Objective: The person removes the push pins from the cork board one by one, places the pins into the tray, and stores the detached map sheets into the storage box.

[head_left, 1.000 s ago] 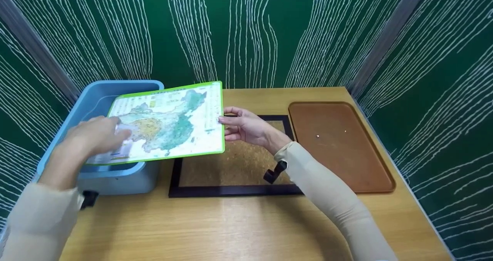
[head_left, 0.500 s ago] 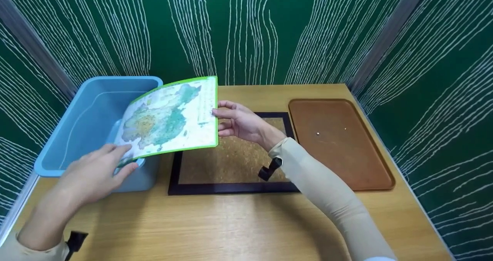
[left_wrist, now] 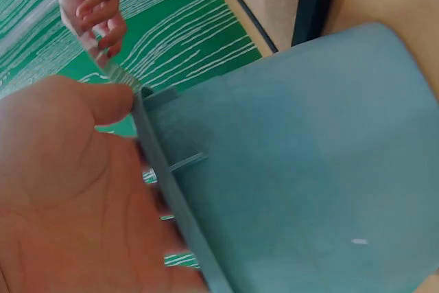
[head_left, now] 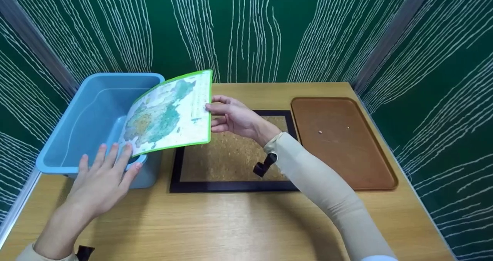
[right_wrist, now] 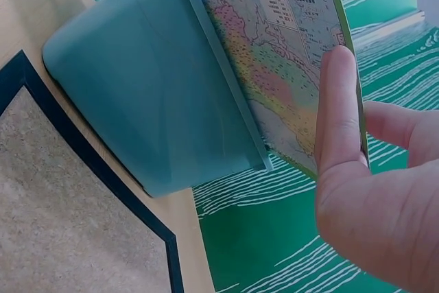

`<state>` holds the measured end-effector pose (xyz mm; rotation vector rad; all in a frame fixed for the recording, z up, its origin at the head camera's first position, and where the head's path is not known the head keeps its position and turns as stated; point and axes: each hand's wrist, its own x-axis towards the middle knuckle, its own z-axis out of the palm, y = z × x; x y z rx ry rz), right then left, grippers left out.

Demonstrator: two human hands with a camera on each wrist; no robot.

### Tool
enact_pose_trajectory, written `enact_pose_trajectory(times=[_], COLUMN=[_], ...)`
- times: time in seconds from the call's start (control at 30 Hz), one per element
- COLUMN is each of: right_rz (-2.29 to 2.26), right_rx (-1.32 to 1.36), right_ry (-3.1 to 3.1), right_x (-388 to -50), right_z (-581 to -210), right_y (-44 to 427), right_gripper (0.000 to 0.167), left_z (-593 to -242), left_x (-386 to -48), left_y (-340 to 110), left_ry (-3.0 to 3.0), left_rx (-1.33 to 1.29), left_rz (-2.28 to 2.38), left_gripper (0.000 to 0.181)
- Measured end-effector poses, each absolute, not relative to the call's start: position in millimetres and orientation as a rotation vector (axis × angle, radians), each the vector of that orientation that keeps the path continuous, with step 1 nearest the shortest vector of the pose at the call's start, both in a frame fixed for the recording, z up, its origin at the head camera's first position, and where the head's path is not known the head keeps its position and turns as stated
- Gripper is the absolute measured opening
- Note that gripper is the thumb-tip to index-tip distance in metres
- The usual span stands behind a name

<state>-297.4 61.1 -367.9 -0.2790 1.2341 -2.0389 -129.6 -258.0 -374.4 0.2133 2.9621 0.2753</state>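
My right hand (head_left: 238,118) pinches the right edge of a map sheet (head_left: 165,114) with a green border. The sheet is bent, its left part dipping inside the blue bin (head_left: 96,106) at the left. In the right wrist view, the back of the sheet (right_wrist: 281,66) carries another coloured map. At the bin's front rim is my left hand (head_left: 100,187), fingers straight and spread, close to the sheet's lower left corner. The left wrist view has its thumb (left_wrist: 106,104) at the bin's rim (left_wrist: 161,162); whether it touches the sheet is unclear.
A cork board (head_left: 231,160) with a dark frame lies on the wooden table (head_left: 231,222), under my right hand. Right of it is a brown tray (head_left: 346,153) bearing two small shiny specks. Green walls with white lines enclose the table.
My left hand has left the sheet's surface, come down towards me and spread its fingers at the bin's rim. The sheet has bent into the bin, and my right hand has shifted slightly left.
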Motion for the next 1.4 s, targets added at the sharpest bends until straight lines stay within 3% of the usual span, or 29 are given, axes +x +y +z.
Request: enact_pose_trajectory(times=[0.6,0.97,1.4], right_rz=[-1.941,-1.909,-1.915], right_rx=[-0.323,-0.329,-0.328], right_ry=[1.365,1.390,1.379], right_x=[-297.4,-297.1,-294.9], right_z=[-362.4,-363.3,-367.5], right_y=[27.8,20.2,6.2], right_gripper=[0.032,0.033,0.035], left_z=[-401.7,-397.0,-411.6], left_x=[-120.9,-114.2,-107.2], left_y=[-257.9,-250.5,-254.9], left_ry=[3.287,3.297,3.583], left_rx=[0.202,0.115,0.192], left_rz=[0.434,0.371,0.536], left_gripper=[0.059,0.066,0.038])
